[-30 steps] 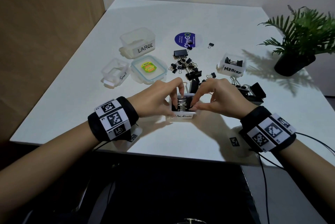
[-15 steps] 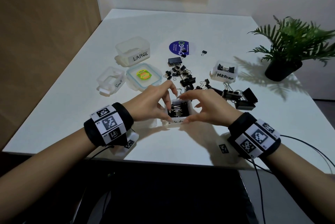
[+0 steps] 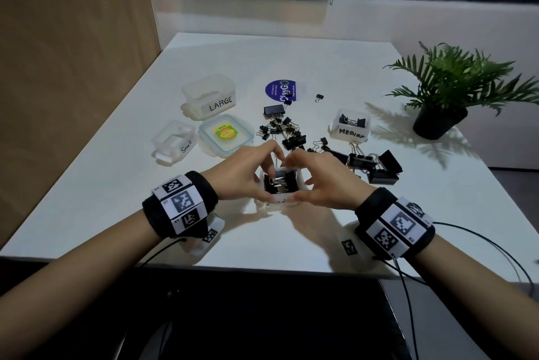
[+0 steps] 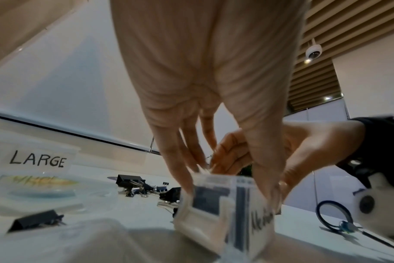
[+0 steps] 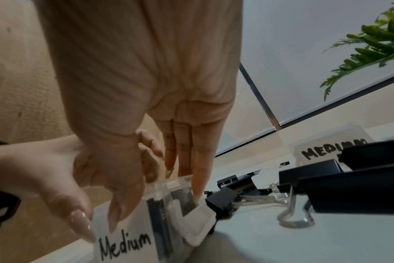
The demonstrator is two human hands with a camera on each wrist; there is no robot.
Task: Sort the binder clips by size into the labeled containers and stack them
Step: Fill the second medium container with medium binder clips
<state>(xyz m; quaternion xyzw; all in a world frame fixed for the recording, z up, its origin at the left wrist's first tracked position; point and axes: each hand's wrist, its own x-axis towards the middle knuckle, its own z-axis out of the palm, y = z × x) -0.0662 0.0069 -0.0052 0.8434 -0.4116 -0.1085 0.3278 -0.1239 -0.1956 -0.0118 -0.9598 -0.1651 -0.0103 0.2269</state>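
Note:
A small clear container labelled Medium [image 3: 278,204] stands near the table's front edge, filled with black binder clips [image 3: 280,183]. My left hand [image 3: 264,181] grips its left side, thumb on the front wall and fingers [image 4: 182,170] over the far rim. My right hand [image 3: 303,181] grips the right side the same way, its thumb on the Medium label [image 5: 124,242]. A second container marked MEDIUM [image 3: 351,133] holds a few clips at the right. Clear containers marked LARGE [image 3: 210,97] and Small [image 3: 175,141] stand at the left, both with no clips inside.
A heap of loose clips [image 3: 284,132] lies behind my hands, and bigger clips [image 3: 377,168] lie to the right. A lid with a green sticker [image 3: 226,135] sits next to the Small container. A blue round disc [image 3: 281,91] and a potted plant [image 3: 440,120] stand further back.
Both hands stay on the near Medium container. The clip handles that stood up between my fingers now lie down inside it. The head view has tilted upward.

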